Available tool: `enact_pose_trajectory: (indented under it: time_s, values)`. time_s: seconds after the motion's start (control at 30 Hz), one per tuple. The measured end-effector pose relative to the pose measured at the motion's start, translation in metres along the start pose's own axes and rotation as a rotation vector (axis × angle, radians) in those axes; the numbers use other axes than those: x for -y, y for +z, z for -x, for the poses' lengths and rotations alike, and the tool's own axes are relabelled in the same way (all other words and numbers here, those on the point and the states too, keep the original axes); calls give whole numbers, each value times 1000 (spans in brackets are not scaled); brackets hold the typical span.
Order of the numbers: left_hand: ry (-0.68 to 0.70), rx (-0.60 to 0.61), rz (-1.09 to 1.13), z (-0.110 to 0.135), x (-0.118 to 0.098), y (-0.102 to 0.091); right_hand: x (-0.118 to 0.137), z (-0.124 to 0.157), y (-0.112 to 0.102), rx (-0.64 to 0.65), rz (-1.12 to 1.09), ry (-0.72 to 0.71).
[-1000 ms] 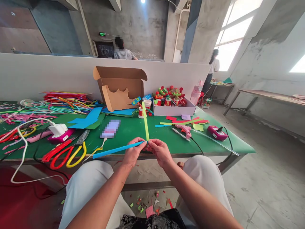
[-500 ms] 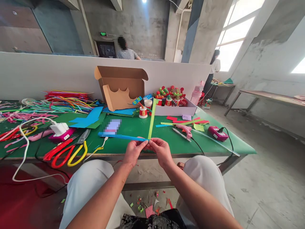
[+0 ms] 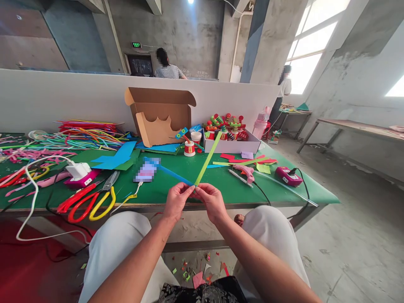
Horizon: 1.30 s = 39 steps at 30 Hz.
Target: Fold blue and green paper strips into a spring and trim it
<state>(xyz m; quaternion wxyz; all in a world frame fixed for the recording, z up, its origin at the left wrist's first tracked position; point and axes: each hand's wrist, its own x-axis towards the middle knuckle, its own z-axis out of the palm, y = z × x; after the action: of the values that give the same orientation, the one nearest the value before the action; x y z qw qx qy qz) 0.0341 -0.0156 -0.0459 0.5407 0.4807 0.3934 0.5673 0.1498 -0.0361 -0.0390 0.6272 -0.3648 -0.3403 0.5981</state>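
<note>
Two paper strips meet at my fingertips over the table's front edge. The blue paper strip [image 3: 174, 175] slants away to the left, its far end near a blurred phone. The lime-green paper strip [image 3: 208, 161] slants up to the right, its far end in front of the box of figures. My left hand [image 3: 178, 201] pinches the joined ends from the left, thumb and forefinger closed. From the right, my right hand [image 3: 212, 200] pinches the same corner. The fingers hide how the ends are joined.
Scissors [image 3: 105, 191], a white cable [image 3: 30, 185] and pipe cleaners [image 3: 85, 136] lie left. A cardboard box [image 3: 162, 101] and a paper-cup figure [image 3: 189, 148] stand behind. To the right are a pink glue gun [image 3: 246, 172], loose strips [image 3: 233, 163] and a purple power socket [image 3: 288, 176].
The strips have swung: the blue one's far end has risen away from me, and the green one's far end has tilted right. Both hands still pinch the corner.
</note>
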Motion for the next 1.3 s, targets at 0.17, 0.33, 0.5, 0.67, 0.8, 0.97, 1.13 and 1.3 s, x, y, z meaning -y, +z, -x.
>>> enact_pose_trajectory:
  time_s: [0.17, 0.33, 0.5, 0.67, 0.8, 0.97, 1.13, 1.3]
  values:
    - [90, 33, -245, -4, -5, -9, 11, -3, -6, 99, 132, 58]
    - [74, 8, -209, -4, -4, -7, 8, -6, -7, 29, 159, -13]
    - [27, -25, -88, -3, 3, -1, -2, -2, -2, -30, 118, -80]
    - [49, -23, -138, -3, 4, -4, -5, -2, -3, -30, 116, -53]
    - [42, -7, -166, -2, 1, -3, -6, -3, -2, -40, 130, -74]
    - [31, 2, -121, -1, 1, -1, -2, -8, -4, -98, 127, -109]
    - [1, -62, -76, -10, 0, -14, 27, -23, -22, -238, 140, -239]
    - [24, -163, -30, -18, -8, -29, 65, -36, -54, -318, 90, -402]
